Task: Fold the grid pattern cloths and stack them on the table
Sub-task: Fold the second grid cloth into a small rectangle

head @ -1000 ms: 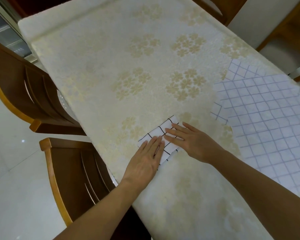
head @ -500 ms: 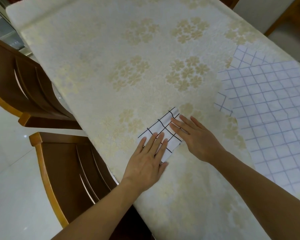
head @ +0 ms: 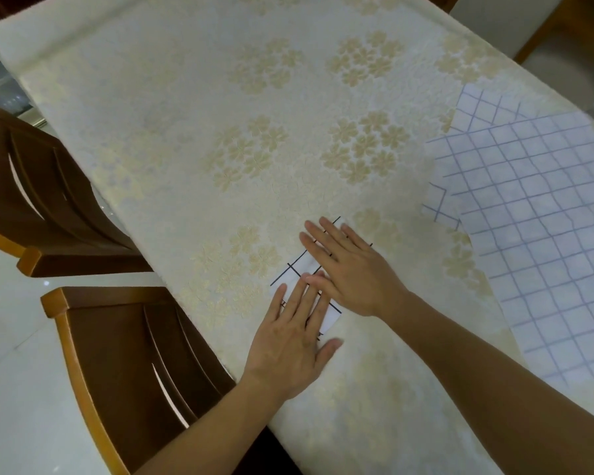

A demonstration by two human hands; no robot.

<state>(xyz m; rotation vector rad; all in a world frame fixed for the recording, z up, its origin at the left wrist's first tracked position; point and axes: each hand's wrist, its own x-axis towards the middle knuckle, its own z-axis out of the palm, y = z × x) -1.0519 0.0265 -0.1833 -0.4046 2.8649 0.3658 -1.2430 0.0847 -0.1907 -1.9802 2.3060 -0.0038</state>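
A small folded white cloth with a black grid (head: 297, 269) lies near the table's left edge. My left hand (head: 295, 341) rests flat on its near end, fingers spread. My right hand (head: 352, 269) lies flat across its far part, covering most of it. Neither hand grips the cloth. To the right, larger white cloths with a blue grid (head: 535, 221) lie spread flat and overlapping, reaching the table's right edge.
The table (head: 220, 114) wears a cream cloth with gold flowers. Two brown wooden chairs (head: 124, 354) stand along the left side, with another chair (head: 31, 186) further back. Wooden chair parts (head: 542, 32) show at the top right.
My right hand has slid further over the folded cloth toward the left, covering more of it. My left hand has stayed pressed on the near end.
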